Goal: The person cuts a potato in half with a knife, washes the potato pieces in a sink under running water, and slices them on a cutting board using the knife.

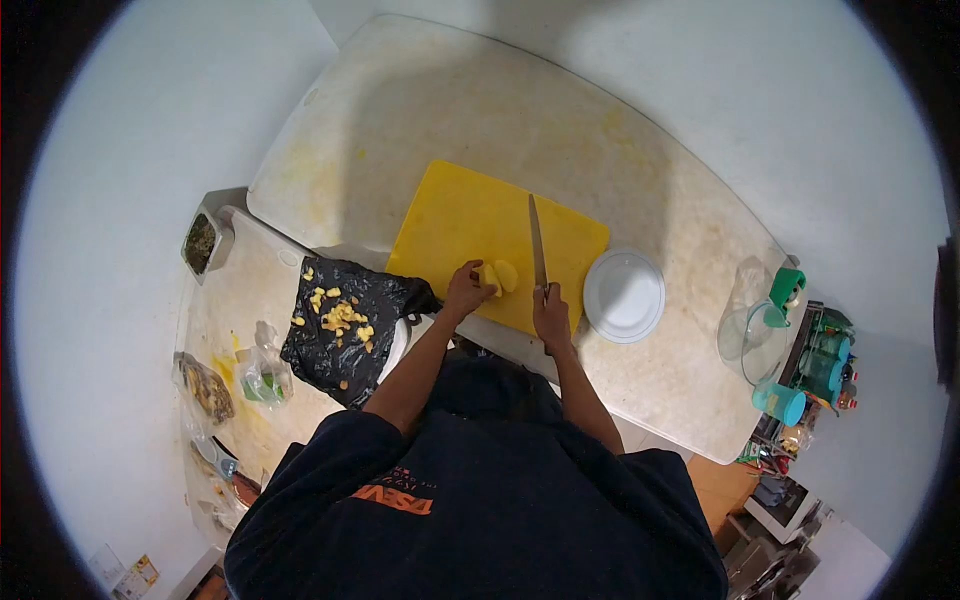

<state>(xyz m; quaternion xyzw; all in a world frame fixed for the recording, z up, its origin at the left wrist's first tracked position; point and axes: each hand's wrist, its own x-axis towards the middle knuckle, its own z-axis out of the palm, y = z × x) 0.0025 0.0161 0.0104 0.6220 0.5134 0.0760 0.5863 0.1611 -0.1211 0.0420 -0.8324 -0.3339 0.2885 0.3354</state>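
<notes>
A yellow cutting board [450,215] lies on the white table in front of me. My left hand [466,290] is at its near edge, with the fingers closed on a pale yellow food piece [490,279] whose exact kind I cannot make out. Right beside it lies another pale yellow piece [507,275]. My right hand [550,318] grips the handle of a long knife [537,235]. The blade points away from me over the board, to the right of the pieces and apart from them.
A white plate [624,296] stands right of the board. On the left, a black plastic bag [318,371] carries yellow scraps [343,317]. Clear containers [752,342] and a turquoise cup [779,403] are at the table's right end. Walls border the table's far and left sides.
</notes>
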